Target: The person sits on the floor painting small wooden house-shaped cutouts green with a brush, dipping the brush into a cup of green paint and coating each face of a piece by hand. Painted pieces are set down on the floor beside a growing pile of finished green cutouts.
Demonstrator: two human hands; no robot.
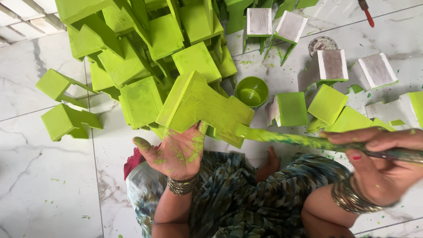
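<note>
My left hand [176,152], smeared with green paint, props up a lime-green painted wooden block [198,105] from below, palm up. My right hand [379,161] is closed around a long paintbrush [304,140] coated in green, whose tip touches the block's lower right edge. A small round bowl of green paint [251,91] stands on the floor just behind the block.
A big heap of green painted blocks [145,44] fills the upper left. Two stray green blocks [66,119] lie at left. Unpainted white-grey blocks [332,65] and half-painted ones [288,109] sit at right on the marble floor [48,189]. A metal tin [322,43] stands behind.
</note>
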